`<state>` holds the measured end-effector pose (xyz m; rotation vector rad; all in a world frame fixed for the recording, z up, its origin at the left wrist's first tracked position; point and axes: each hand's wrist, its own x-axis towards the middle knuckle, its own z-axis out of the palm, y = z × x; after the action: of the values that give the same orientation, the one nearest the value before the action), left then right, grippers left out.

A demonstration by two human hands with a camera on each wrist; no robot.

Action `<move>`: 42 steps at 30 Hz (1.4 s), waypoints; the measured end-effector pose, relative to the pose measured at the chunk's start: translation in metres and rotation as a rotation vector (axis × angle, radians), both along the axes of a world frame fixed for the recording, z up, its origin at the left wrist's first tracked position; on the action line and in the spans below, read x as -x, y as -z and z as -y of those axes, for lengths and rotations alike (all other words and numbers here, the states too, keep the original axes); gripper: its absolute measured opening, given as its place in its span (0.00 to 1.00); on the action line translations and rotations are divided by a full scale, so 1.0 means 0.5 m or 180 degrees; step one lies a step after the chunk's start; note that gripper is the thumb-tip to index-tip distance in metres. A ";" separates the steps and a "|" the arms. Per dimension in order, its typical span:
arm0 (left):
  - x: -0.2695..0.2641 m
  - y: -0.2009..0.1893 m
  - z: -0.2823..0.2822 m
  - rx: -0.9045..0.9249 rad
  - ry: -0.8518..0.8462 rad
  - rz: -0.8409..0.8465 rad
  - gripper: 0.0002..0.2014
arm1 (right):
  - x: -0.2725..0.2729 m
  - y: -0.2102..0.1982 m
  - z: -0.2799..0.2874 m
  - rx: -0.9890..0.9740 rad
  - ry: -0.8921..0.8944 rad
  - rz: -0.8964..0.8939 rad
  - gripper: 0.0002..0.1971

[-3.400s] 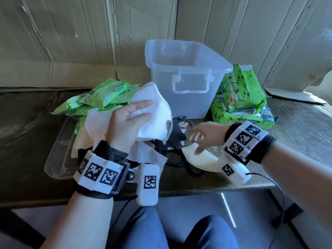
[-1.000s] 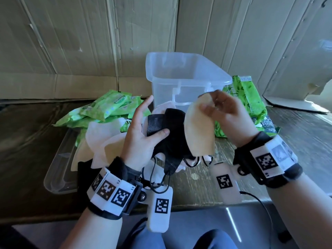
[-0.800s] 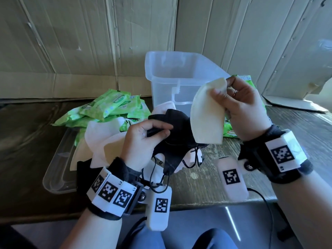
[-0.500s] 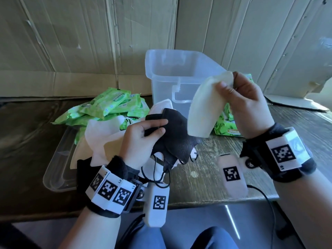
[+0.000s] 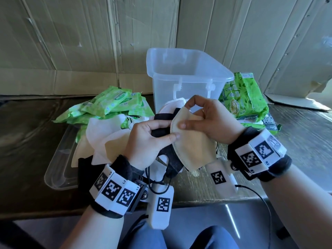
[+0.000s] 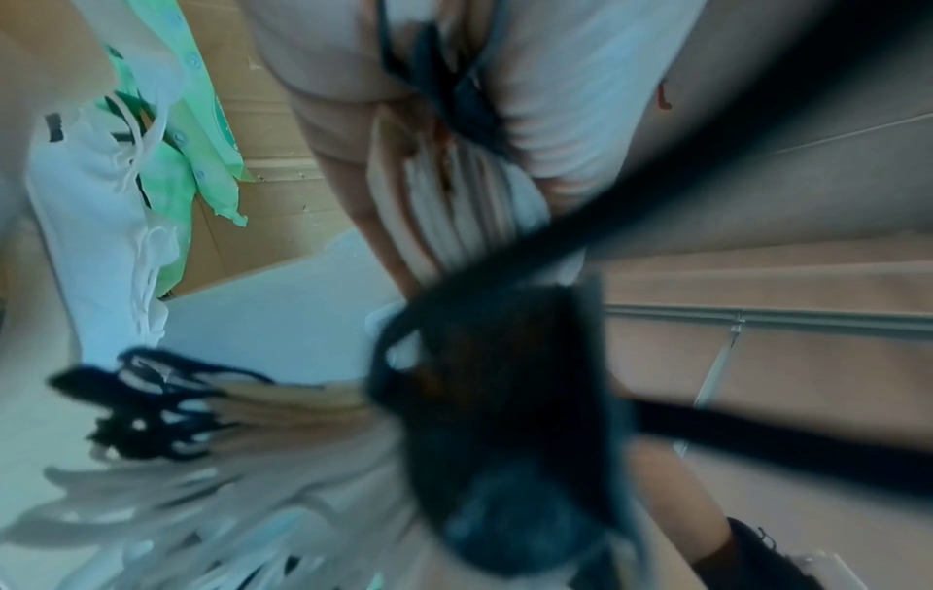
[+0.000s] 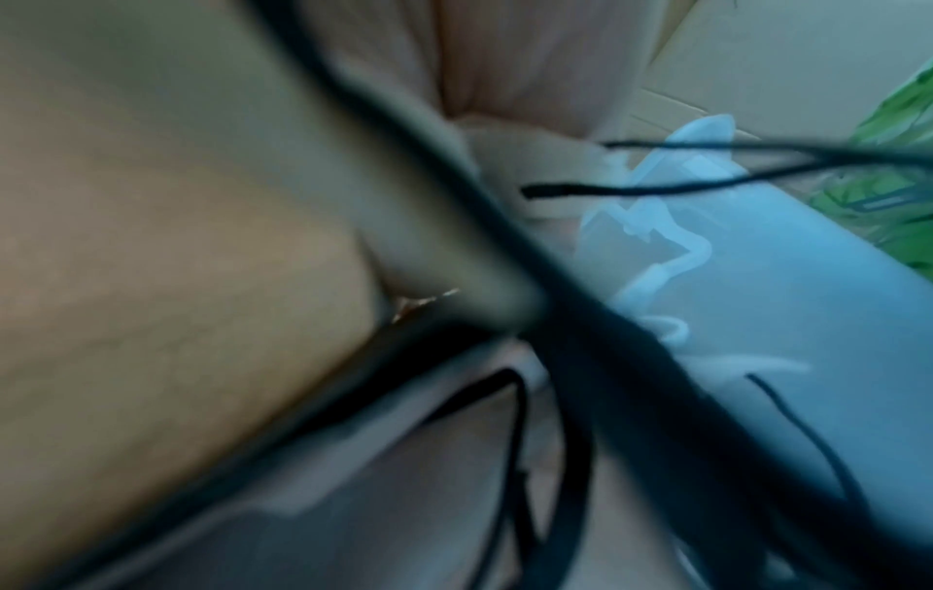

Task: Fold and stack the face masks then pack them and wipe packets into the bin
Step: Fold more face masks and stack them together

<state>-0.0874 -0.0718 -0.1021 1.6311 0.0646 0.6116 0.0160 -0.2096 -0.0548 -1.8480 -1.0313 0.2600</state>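
— Hands first: what is the head view showing?

— Both hands are meeting above the tabletop (image 5: 296,133). The left hand (image 5: 145,139) is gripping a black mask (image 5: 170,155), thumb pressing across onto the edge of a cream mask (image 5: 194,148). The right hand (image 5: 210,121) is pinching that cream mask, thumb on its face and fingers curling over its top edge, laying it against the black one.

— And the rest of the task things?

— A clear bin (image 5: 185,76) is standing upright just behind the hands. Green wipe packets (image 5: 111,103) are lying in a heap to its left, and more green packets (image 5: 246,97) are leaning at its right. Loose white and cream masks (image 5: 106,137) are piling on a clear lid (image 5: 59,168) beside the left wrist.

— Is the left wrist view adding anything?

— It is blurring badly. Still, it is showing what the head view is hiding: the underside of the black mask (image 6: 505,399), black ear loops (image 6: 146,403) dangling below, and white masks (image 6: 91,223) next to a green packet (image 6: 202,131). The grip itself I cannot tell from there.

— The right wrist view?

— Mostly blur: cream fabric (image 7: 176,239) filling the left, black loops (image 7: 631,187) crossing it, the bin's latch (image 7: 671,247) behind, a green packet (image 7: 898,159) at the edge.
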 end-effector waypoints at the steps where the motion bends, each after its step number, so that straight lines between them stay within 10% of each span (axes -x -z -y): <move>1: -0.002 0.001 0.001 -0.0031 -0.0034 -0.0004 0.12 | -0.002 0.002 0.000 0.0057 0.0066 0.0066 0.15; 7: -0.009 0.005 -0.006 0.0256 -0.0403 -0.0147 0.07 | -0.038 -0.021 0.015 -0.1088 0.1236 0.1145 0.14; 10: -0.009 -0.004 -0.007 0.0657 -0.0567 -0.0313 0.12 | -0.035 -0.038 0.024 -0.1519 0.0880 0.0990 0.14; 15: -0.004 -0.022 0.001 0.0893 -0.0437 -0.0310 0.24 | -0.001 0.004 0.014 -0.0093 -0.0554 0.0792 0.06; 18: -0.005 -0.013 -0.002 0.0628 -0.0544 -0.0291 0.08 | 0.009 0.022 0.010 0.0173 -0.1176 0.0472 0.07; 29: -0.004 -0.009 -0.005 0.0263 -0.0326 -0.0006 0.17 | -0.023 0.033 -0.009 -0.0258 0.0599 0.0178 0.14; 42: -0.007 0.008 -0.008 0.0217 -0.0051 -0.0030 0.11 | -0.026 -0.006 0.001 -0.0223 -0.0089 -0.0101 0.19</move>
<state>-0.0841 -0.0675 -0.1062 1.5688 0.1046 0.6079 0.0291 -0.2099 -0.0518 -1.7622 -1.0325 0.2658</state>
